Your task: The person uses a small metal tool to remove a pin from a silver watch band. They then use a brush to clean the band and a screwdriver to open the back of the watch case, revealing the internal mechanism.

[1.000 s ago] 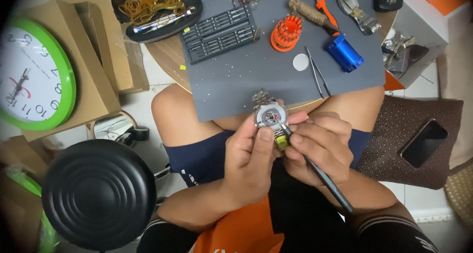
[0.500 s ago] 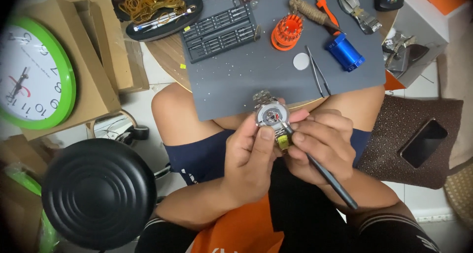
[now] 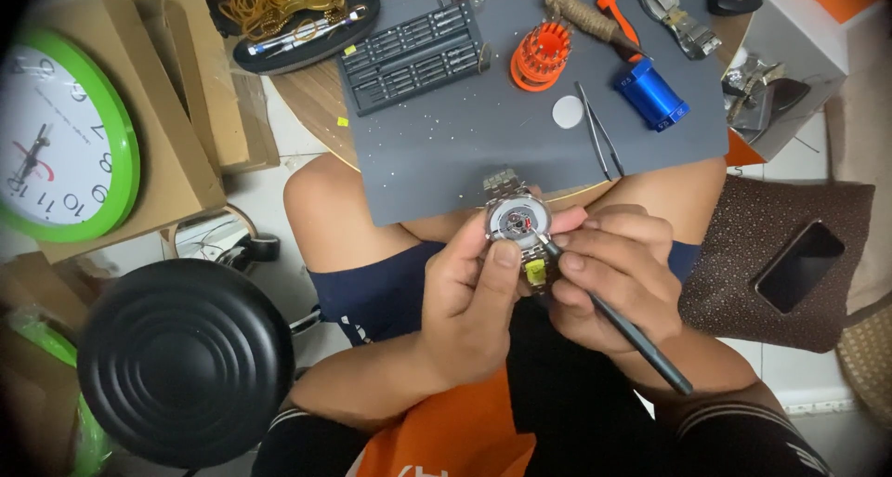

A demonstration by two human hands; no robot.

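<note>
The left hand [image 3: 469, 296] grasps a metal wristwatch [image 3: 518, 222] with its case back open, the thumb pressed on the case rim and the fingers curled behind it, and it holds the watch above the lap, just below the near edge of the grey work mat [image 3: 520, 133]. The right hand [image 3: 618, 277] is closed around a thin dark tool [image 3: 618, 324], held like a pen, and its tip touches the inside of the open case; a small yellow piece [image 3: 535, 272] sits between the two hands, on the bracelet below the case. I judge the watch to be small, stiff and rather heavy for its size, with smooth steel that can slip, while the exposed movement inside is fragile, so the safe place to take it is the case rim and the bracelet links, never the open middle. The hands are close together over the knees and have little room; the free space is on the near part of the mat, in front of the tools. Farther on the mat lie a pair of tweezers [image 3: 597, 131] and a white disc [image 3: 568, 112] near the middle, a blue cylinder [image 3: 651, 94] toward the right edge, an orange round holder [image 3: 541, 57] and a black screwdriver set [image 3: 413, 57] toward the far edge. On the floor at the left stand a black round stool [image 3: 186, 361] and a green-rimmed wall clock [image 3: 60, 133] that leans on cardboard boxes; on the right a phone [image 3: 799, 265] lies on a brown cushion.
</note>
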